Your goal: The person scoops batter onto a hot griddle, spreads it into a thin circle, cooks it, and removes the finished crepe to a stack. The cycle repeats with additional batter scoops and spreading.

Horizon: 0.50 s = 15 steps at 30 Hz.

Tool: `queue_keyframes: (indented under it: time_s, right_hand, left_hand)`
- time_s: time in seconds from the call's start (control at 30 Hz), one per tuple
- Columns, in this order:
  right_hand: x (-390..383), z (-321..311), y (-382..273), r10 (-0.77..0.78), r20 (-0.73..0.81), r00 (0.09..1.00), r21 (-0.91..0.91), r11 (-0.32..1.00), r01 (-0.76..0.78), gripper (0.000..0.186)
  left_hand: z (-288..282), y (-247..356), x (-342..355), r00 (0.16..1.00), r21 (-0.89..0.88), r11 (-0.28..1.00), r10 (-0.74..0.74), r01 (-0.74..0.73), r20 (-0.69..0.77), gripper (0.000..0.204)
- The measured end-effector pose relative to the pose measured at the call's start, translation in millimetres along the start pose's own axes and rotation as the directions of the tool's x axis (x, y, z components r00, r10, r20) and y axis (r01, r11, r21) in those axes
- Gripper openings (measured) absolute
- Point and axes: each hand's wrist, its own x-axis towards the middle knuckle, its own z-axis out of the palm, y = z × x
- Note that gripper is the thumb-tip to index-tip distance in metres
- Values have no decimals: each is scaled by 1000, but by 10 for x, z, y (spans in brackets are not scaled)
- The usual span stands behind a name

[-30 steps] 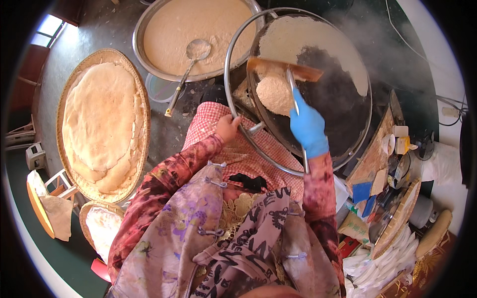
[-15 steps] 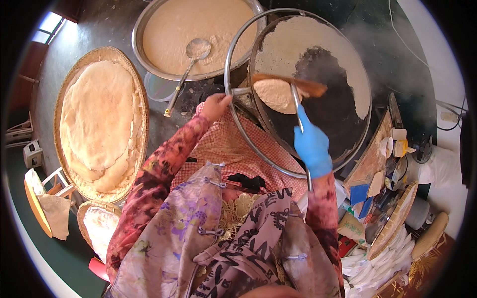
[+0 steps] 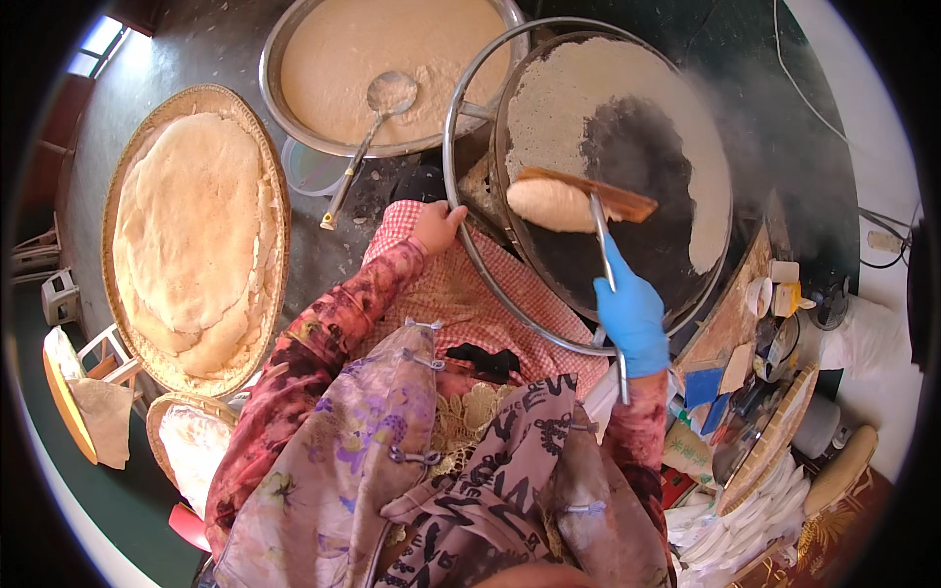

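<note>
My right hand [image 3: 629, 318], in a blue glove, is closed on a metal handle attached to a wooden scraper blade [image 3: 633, 204]. The blade rests over the round black griddle [image 3: 639, 143], against a pale lump of batter [image 3: 549, 204]. A thin batter layer [image 3: 569, 88] curves around the griddle's top and right side, around a dark middle, with steam rising. My bare left hand [image 3: 436, 223] grips the metal ring [image 3: 448, 147] encircling the griddle, at its lower left. Up and left, a steel basin [image 3: 271, 98] holds beige batter, with a ladle [image 3: 390, 95] lying in it.
A woven tray [image 3: 280, 250] of stacked flatbreads stands at left, with a smaller lined basket [image 3: 155, 441] below. A checked cloth [image 3: 510, 304] covers my lap. Boards, small containers, a round woven tray [image 3: 725, 502] and white bags [image 3: 760, 519] crowd the lower right. Cables [image 3: 887, 255] hang at right.
The ring's spoke has moved clockwise up the left side. The batter layer reaches further down the right. My right hand and scraper have moved down and right. My left hand has shifted slightly up.
</note>
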Motion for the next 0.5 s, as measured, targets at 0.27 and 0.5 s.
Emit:
queue_keyframes:
  time_s: [0.27,0.5]
  right_hand:
    - [281,119,-115,-137,-156,978,61,987,148,55]
    - [78,69,153,36,36,999,127,991,-40,61]
  left_hand:
    - [-304,202,364,989,-55,995,-79,87,129,34]
    - [50,114,-530,949,-384,872,-236,302,210,38]
